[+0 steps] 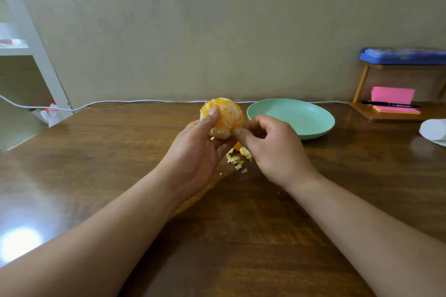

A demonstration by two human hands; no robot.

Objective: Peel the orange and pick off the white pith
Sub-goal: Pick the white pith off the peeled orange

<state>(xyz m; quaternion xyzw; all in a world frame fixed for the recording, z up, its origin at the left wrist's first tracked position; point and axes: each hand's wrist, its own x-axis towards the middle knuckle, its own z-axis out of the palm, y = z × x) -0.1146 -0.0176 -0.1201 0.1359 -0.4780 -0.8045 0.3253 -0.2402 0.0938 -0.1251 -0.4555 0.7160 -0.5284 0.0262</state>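
1. You are holding the orange (225, 116) up in the middle of the frame, above the brown wooden tabletop (96, 152). Most of its rind is off. Orange flesh is showing, with patches of white pith (220, 133) clinging to it, thickest at its lower end.
2. Your left hand (198, 149) is gripping the orange from below and from the left of the frame. The fingers are curling round its underside and the thumb is lying up its near face.
3. Your right hand (272, 149) is coming in from the right of the frame with its fingers curled. The thumb and forefinger are pinching at the white pith on the orange's lower right edge. How much is caught between them is too small to tell.
4. Peel scraps (237, 161) are lying on the tabletop just below your two hands, partly hidden by the right one.
5. A green plate (313, 125) is sitting on the tabletop just right of centre, behind your right hand and near the orange.
6. A white cable (135, 102) is running along the far edge of the tabletop, where it meets the wall.
7. At the right edge of the frame a wooden stand (361, 84) is carrying a blue case (405, 55) on top. Pink sticky notes (392, 95) and a black pen (391, 104) are resting on its base. A white roll (433, 129) is lying lower down, cut off by the frame edge.
8. A white shelf frame (36, 43) is standing in the upper left of the frame.
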